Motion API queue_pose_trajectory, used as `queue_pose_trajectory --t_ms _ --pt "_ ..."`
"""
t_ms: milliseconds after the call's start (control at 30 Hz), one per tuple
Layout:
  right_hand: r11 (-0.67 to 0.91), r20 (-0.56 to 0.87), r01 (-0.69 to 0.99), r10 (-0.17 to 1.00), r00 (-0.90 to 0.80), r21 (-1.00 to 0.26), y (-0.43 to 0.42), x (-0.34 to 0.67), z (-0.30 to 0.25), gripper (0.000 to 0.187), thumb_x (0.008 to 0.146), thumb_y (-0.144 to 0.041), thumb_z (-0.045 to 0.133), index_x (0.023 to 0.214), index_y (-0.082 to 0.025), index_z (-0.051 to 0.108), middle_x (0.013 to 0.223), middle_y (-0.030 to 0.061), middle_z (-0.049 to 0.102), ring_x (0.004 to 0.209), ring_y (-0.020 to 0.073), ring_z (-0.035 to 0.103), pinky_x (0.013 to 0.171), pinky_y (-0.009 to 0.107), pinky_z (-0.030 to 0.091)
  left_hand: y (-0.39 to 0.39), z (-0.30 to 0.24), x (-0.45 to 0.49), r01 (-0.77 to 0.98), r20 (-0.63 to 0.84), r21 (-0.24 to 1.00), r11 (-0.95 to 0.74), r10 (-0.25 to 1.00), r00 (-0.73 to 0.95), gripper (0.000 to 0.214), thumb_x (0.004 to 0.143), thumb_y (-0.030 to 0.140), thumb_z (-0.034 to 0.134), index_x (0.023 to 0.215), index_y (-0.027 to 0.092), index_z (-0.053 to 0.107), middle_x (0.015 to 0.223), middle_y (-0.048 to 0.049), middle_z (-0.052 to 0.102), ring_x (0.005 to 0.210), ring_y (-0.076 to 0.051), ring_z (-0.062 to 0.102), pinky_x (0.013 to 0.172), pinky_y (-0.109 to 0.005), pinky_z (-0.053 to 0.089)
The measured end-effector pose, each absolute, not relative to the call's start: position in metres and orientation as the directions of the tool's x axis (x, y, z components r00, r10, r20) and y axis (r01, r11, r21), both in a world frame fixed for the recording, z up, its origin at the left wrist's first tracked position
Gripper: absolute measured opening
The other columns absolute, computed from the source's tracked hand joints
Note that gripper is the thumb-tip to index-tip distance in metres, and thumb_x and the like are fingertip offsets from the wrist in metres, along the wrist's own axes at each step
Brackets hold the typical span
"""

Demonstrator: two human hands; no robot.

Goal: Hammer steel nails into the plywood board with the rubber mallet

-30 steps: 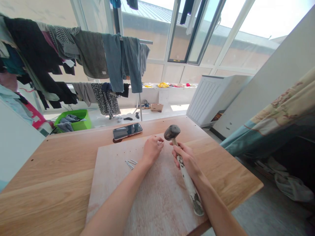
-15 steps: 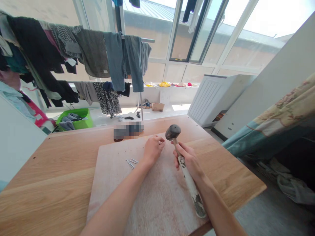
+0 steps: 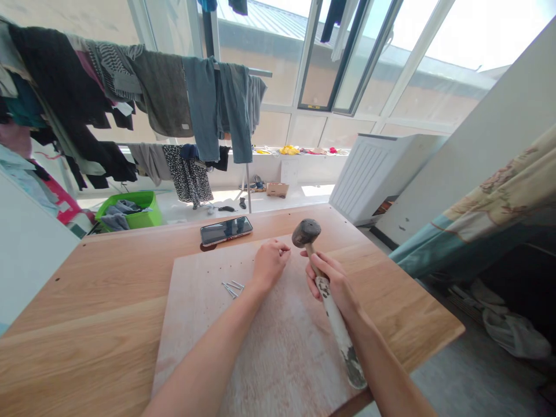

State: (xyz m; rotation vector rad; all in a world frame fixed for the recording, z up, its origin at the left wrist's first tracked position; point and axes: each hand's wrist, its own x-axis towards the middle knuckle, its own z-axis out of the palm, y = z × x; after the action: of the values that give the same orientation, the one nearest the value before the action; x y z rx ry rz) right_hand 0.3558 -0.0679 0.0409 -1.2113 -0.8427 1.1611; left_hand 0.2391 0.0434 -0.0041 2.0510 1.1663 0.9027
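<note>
My right hand (image 3: pixel 332 284) is wrapped round the pale handle of a mallet (image 3: pixel 305 232), gripping it close to the dark head, which is raised a little above a worn wooden board (image 3: pixel 269 347). My left hand (image 3: pixel 269 262) rests on the board just left of the mallet head, fingers pinched together at the tips; what they pinch is too small to make out. Several loose nails (image 3: pixel 231 287) lie on the board to the left of that hand.
The board lies on a wooden table (image 3: pixel 95 289). A phone (image 3: pixel 226 230) lies at the table's far edge. Beyond are a clothes rack with hanging laundry (image 3: pixel 165 98), a green basket (image 3: pixel 130 211), windows and a white radiator (image 3: pixel 373 171). A patterned cloth (image 3: pixel 490 202) hangs at right.
Both hands hold nearly the same pose; the mallet head has shifted only slightly.
</note>
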Motion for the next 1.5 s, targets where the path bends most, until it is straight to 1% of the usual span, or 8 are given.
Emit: queue_pose_trajectory --t_ms 233,433,767,933,1100,1200,1333,1500 --pt "-0.134 -0.17 -0.196 0.969 0.181 -0.971 -0.0672 0.3562 0.0342 0.046 0.081 -0.052 0.069 0.109 -0.018 0.059 0.052 -0.0094 0.054 0.03 0.0079 0.045 0.025 0.016 0.033 0.0428 -0.0048 0.2389 0.451 0.287 0.769 -0.454 0.875 0.39 0.014 0.084 0.012 0.068 0.084 0.02 0.079 0.086 -0.002 0.073 0.073 -0.013 0.064 0.071 -0.024 0.047" --pt "-0.088 -0.128 -0.213 0.975 0.181 -0.973 -0.0692 0.3531 0.0364 0.052 0.085 -0.055 0.062 0.122 -0.019 0.056 0.051 -0.0109 0.05 0.03 0.008 0.043 0.026 0.016 0.033 0.043 -0.0047 0.2396 0.464 0.273 0.771 -0.436 0.884 0.378 0.014 0.084 0.012 0.068 0.082 0.02 0.079 0.085 -0.0018 0.073 0.072 -0.014 0.064 0.071 -0.024 0.047" --pt "-0.084 -0.117 -0.18 0.976 0.185 -0.98 -0.0674 0.3537 0.0323 0.052 0.084 -0.055 0.065 0.118 -0.017 0.059 0.05 -0.0096 0.053 0.03 0.0074 0.043 0.028 0.016 0.033 0.0437 -0.0065 0.24 0.454 0.284 0.77 -0.448 0.879 0.384 0.017 0.084 0.012 0.066 0.083 0.022 0.08 0.085 -0.0016 0.073 0.073 -0.013 0.065 0.071 -0.023 0.048" --pt "-0.045 -0.086 -0.192 0.973 0.215 -0.98 -0.0683 0.3543 0.0335 0.05 0.086 -0.056 0.062 0.118 -0.018 0.059 0.05 -0.0105 0.051 0.03 0.0067 0.042 0.028 0.016 0.032 0.0435 -0.0048 0.2401 0.48 0.26 0.765 -0.43 0.887 0.382 0.015 0.085 0.015 0.066 0.085 0.022 0.08 0.088 -0.0022 0.074 0.074 -0.013 0.065 0.074 -0.024 0.049" --pt "-0.077 -0.115 -0.184 0.973 0.202 -0.98 -0.0691 0.3541 0.036 0.048 0.083 -0.053 0.067 0.113 -0.016 0.061 0.051 -0.0094 0.052 0.03 0.007 0.042 0.027 0.017 0.031 0.0429 -0.0034 0.2398 0.485 0.25 0.76 -0.431 0.884 0.394 0.015 0.085 0.015 0.066 0.086 0.021 0.08 0.089 -0.0027 0.075 0.075 -0.014 0.066 0.074 -0.025 0.05" --pt "-0.05 -0.091 -0.181 0.97 0.225 -0.982 -0.0687 0.3537 0.0355 0.048 0.085 -0.056 0.063 0.115 -0.018 0.06 0.051 -0.0102 0.051 0.03 0.0068 0.042 0.028 0.017 0.032 0.0422 -0.0021 0.2394 0.497 0.24 0.76 -0.419 0.891 0.385 0.015 0.085 0.016 0.066 0.086 0.021 0.08 0.091 -0.0026 0.075 0.076 -0.014 0.067 0.076 -0.025 0.05" --pt "-0.079 -0.115 -0.17 0.971 0.21 -0.982 -0.0673 0.3536 0.0334 0.049 0.083 -0.055 0.067 0.112 -0.017 0.061 0.05 -0.0095 0.052 0.029 0.0072 0.042 0.027 0.017 0.031 0.042 -0.0023 0.239 0.497 0.239 0.757 -0.424 0.888 0.393 0.017 0.085 0.014 0.066 0.086 0.023 0.08 0.089 -0.002 0.074 0.075 -0.014 0.066 0.074 -0.024 0.05" --pt "-0.071 -0.107 -0.16 0.968 0.226 -0.985 -0.0673 0.353 0.0337 0.053 0.082 -0.058 0.065 0.115 -0.017 0.061 0.05 -0.0099 0.052 0.03 0.007 0.042 0.027 0.017 0.031 0.0423 -0.0032 0.2394 0.482 0.255 0.763 -0.431 0.886 0.387 0.017 0.085 0.013 0.065 0.085 0.022 0.08 0.088 -0.0023 0.074 0.075 -0.014 0.066 0.075 -0.024 0.05"
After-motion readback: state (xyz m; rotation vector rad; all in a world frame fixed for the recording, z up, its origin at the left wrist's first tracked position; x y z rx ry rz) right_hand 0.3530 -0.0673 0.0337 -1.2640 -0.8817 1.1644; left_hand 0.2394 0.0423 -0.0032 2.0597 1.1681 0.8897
